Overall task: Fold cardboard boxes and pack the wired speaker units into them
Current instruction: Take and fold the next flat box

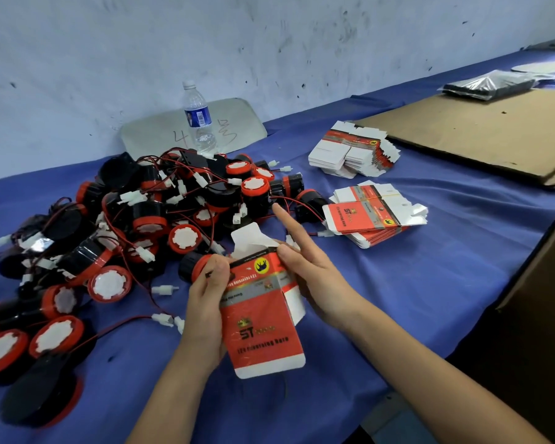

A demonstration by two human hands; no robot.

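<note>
A red and white cardboard box is half formed in front of me, its white top flap standing up. My left hand grips its left side with curled fingers. My right hand holds the right side, thumb on the upper edge and index finger pointing straight out. A heap of black and red wired speaker units with white connectors lies on the blue cloth to the left. Flat unfolded boxes lie in a near stack and a far stack to the right.
A water bottle stands by the wall in front of a grey plate. A large brown cardboard sheet with plastic bags covers the far right. A brown carton edge rises at the right. The table is covered in blue cloth.
</note>
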